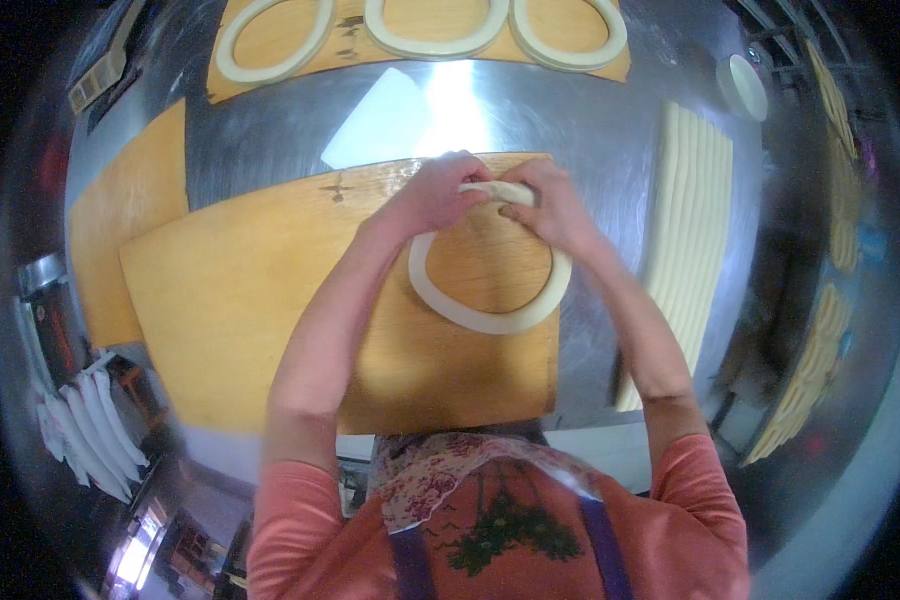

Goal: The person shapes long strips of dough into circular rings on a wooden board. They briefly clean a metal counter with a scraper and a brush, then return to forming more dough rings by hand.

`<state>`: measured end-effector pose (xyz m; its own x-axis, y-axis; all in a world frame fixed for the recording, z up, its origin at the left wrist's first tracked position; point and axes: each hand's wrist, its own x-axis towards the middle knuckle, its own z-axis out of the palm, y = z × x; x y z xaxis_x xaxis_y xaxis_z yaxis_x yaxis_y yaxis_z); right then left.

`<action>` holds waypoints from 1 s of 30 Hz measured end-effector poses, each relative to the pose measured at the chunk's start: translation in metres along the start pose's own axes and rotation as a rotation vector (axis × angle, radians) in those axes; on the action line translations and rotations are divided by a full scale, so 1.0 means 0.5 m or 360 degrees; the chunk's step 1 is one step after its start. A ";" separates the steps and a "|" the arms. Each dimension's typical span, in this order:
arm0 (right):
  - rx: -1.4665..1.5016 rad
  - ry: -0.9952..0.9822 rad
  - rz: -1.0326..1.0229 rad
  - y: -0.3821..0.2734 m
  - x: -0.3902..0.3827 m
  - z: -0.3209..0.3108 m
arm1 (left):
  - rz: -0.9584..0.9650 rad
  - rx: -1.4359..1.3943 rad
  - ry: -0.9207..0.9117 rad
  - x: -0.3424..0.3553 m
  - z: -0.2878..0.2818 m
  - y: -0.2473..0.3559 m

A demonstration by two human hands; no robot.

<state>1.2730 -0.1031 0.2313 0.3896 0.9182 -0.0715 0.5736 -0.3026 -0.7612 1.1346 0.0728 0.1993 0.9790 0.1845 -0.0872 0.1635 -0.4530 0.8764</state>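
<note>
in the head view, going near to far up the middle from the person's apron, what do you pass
Large tan wooden board → pale dough ring lying on it → left hand and right hand pinching the ring's far side → bare shiny steel tabletop → far wooden board → three finished dough rings.

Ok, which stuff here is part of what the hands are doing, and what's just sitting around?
In use: left hand, right hand, dough ring, wooden board.

Lying about: finished rings, far board, dough strips, white scraper, small white bowl.
</note>
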 end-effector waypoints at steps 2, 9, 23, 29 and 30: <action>-0.0087 -0.0022 -0.0022 -0.007 0.001 -0.005 | 0.0064 0.0062 0.0001 -0.003 0.001 -0.003; -0.0246 0.0014 -0.0048 0.005 -0.005 0.015 | 0.0230 0.0269 -0.0006 -0.005 0.000 0.010; -0.0313 -0.0016 -0.0098 -0.007 0.000 0.018 | 0.0345 0.0317 0.0107 -0.009 0.012 0.000; -0.0365 0.0007 0.0045 -0.011 0.003 0.029 | 0.0333 0.0197 0.0059 -0.010 0.002 0.003; -0.0352 0.0026 0.0052 -0.011 0.001 0.032 | 0.0333 0.0188 0.0052 -0.011 0.000 0.007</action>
<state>1.2587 -0.0967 0.2252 0.4211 0.9033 -0.0820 0.7038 -0.3824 -0.5986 1.1299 0.0703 0.2029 0.9888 0.1033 0.1078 -0.0277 -0.5826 0.8123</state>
